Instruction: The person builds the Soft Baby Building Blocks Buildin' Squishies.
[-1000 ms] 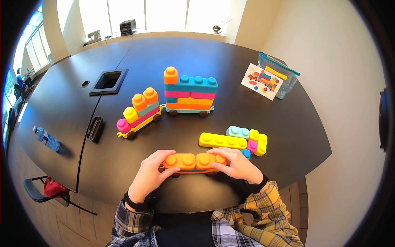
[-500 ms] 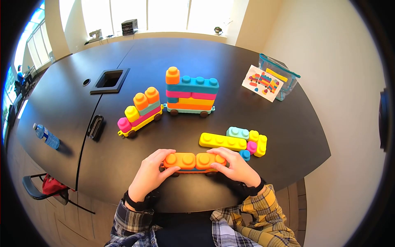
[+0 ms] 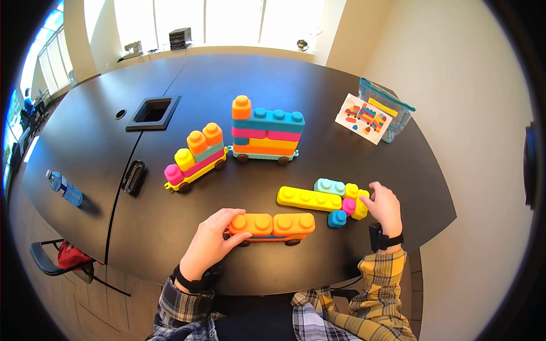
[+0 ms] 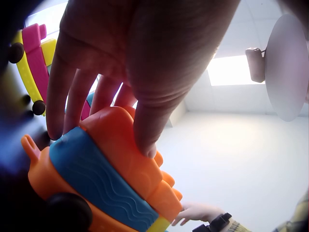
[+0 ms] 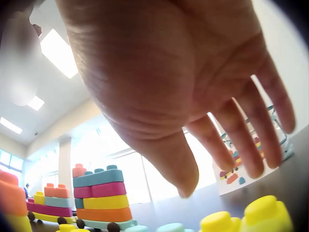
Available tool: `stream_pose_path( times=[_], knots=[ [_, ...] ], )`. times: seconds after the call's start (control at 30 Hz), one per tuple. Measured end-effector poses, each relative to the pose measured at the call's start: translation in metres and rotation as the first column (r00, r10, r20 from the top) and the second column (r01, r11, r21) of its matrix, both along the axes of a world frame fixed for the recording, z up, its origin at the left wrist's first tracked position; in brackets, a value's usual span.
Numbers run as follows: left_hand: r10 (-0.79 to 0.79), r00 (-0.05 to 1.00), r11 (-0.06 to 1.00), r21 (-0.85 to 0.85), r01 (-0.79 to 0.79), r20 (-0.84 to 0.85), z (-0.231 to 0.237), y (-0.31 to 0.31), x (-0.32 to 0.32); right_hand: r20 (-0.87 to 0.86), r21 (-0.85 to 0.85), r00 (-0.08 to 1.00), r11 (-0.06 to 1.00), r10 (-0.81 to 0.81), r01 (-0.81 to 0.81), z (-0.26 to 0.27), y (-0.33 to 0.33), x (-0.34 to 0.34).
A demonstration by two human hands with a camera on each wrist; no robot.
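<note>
My left hand (image 3: 207, 241) grips the left end of a toy train car (image 3: 294, 225) with two orange blocks on top, thumb on the near side and fingers over the far side. In the left wrist view a blue block (image 4: 96, 166) with wavy lines sits under the orange ones, above a black wheel. My right hand (image 3: 387, 209) hovers with spread fingers and nothing between them, beside the upright yellow block (image 3: 361, 208) at the right of the loose pieces. Around it lie a long yellow block (image 3: 310, 199), a light blue block (image 3: 329, 186), a pink block (image 3: 348, 206) and a blue block (image 3: 337, 219).
Farther back, a small stepped car (image 3: 199, 163) stands next to a taller car (image 3: 264, 143), their ends meeting. A picture card (image 3: 364, 118) leans on a clear bag (image 3: 398, 122) at the back right. To the left are a water bottle (image 3: 65, 189) and a black case (image 3: 133, 177).
My right hand has let go of the orange car's right end and moved right and away from me, to the loose blocks. The left hand keeps its grip on the car.
</note>
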State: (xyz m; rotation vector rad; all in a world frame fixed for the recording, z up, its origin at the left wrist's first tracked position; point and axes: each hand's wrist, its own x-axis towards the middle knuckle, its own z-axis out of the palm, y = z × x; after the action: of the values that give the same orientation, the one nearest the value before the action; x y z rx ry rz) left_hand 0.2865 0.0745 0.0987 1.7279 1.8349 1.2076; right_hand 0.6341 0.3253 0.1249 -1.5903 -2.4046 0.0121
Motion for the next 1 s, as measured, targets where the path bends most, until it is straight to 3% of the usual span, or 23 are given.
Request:
stream_pose_path(
  times=[0.03, 0.07, 0.3, 0.43, 0.53, 0.63, 0.7, 0.77, 0.83, 0.9, 1.0],
  knots=[
    [-0.001, 1.000, 1.000, -0.006, 0.001, 0.001, 0.000, 0.000, 0.000, 0.097, -0.163, 0.985, 0.974, -0.144, 0.158, 0.000, 0.000, 0.003],
    [-0.001, 1.000, 1.000, -0.006, 0.001, 0.002, 0.000, 0.000, 0.000, 0.109, -0.199, 0.982, 0.964, -0.156, 0.175, -0.006, 0.002, 0.005],
    [0.004, 1.000, 1.000, 0.021, -0.004, 0.006, -0.003, 0.001, 0.001, -0.044, -0.153, 0.978, 0.969, -0.205, 0.196, -0.043, 0.012, 0.011],
    [0.007, 1.000, 1.000, 0.030, -0.008, 0.021, -0.003, 0.001, 0.001, -0.043, -0.166, 0.977, 0.966, -0.209, 0.200, -0.044, 0.016, 0.014],
    [0.005, 1.000, 1.000, 0.025, -0.005, 0.014, -0.002, 0.002, 0.000, -0.029, -0.165, 0.968, 0.957, -0.248, 0.240, -0.033, 0.010, 0.015],
    [-0.002, 1.000, 1.000, -0.030, 0.002, 0.011, 0.001, 0.001, 0.000, -0.059, -0.037, 0.938, 0.940, -0.342, 0.340, 0.001, -0.013, 0.000],
    [-0.006, 1.000, 0.999, -0.032, 0.006, -0.001, 0.000, 0.001, -0.001, -0.394, 0.054, 0.915, 0.991, -0.089, 0.119, 0.015, -0.024, -0.012],
    [-0.012, 1.000, 0.999, -0.035, 0.011, -0.013, 0.000, 0.000, 0.000, -0.643, 0.052, 0.759, 0.995, 0.097, -0.083, 0.030, -0.044, -0.042],
    [0.032, 0.999, 0.999, -0.022, -0.031, 0.009, 0.000, -0.001, 0.001, -0.639, 0.146, 0.691, 0.936, 0.337, -0.321, 0.042, -0.064, -0.071],
    [0.036, 0.999, 0.999, -0.038, -0.036, 0.013, -0.001, -0.001, -0.002, -0.581, 0.175, 0.648, 0.853, 0.493, -0.492, 0.046, -0.080, -0.097],
    [0.038, 0.997, 0.997, -0.072, -0.034, 0.060, -0.003, -0.001, -0.005, -0.561, 0.211, 0.488, 0.685, 0.669, -0.697, 0.030, -0.093, -0.136]
  ],
)
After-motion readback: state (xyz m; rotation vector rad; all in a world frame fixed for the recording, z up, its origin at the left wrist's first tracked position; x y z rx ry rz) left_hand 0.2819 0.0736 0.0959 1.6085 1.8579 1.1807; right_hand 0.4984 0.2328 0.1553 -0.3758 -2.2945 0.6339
